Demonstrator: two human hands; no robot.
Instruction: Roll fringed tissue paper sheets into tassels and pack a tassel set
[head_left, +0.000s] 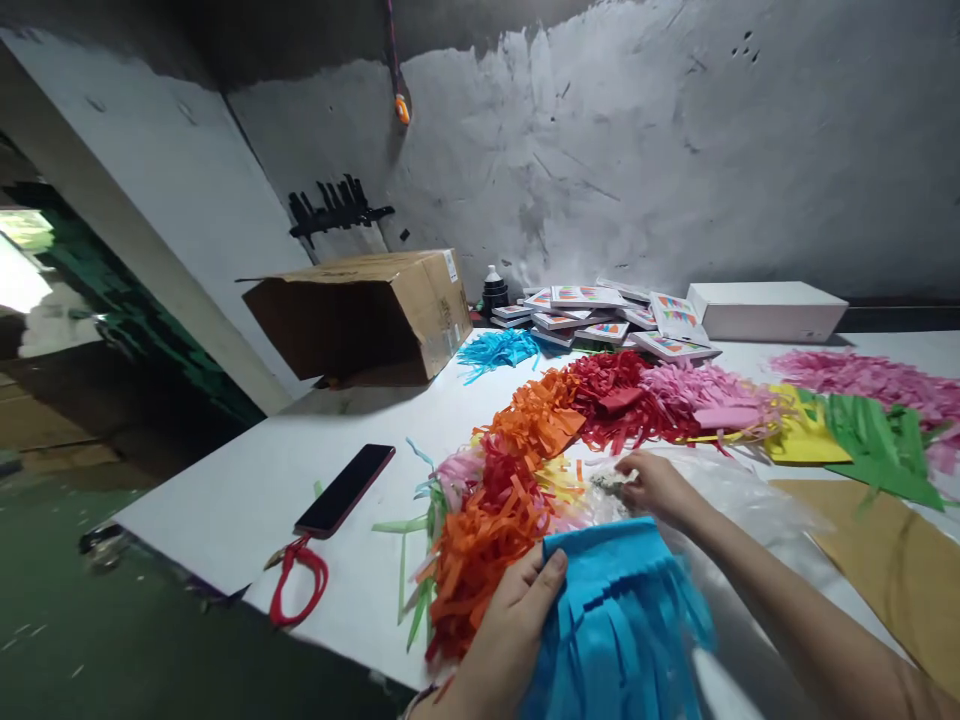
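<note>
My left hand (529, 595) grips the upper left edge of a blue fringed paper tassel (611, 600), its cut strips hanging down toward me. Farther out, my right hand (652, 485) has its fingers pinched at a small greyish-green thing (611, 482), too small to name, above a clear plastic bag (720, 490). Just left of the blue tassel lie heaps of orange fringed paper (480, 560) and red fringed paper (611, 395). Pink fringed paper (697, 390) continues the row beyond my right hand.
A dark phone (345, 490) with a red cord (300, 590) lies near the table's left edge. Behind stand an open cardboard box (442, 310), several flat printed packs (585, 297) and a white box (765, 310). Yellow paper (799, 435), green paper (877, 440) and brown card (885, 560) lie right.
</note>
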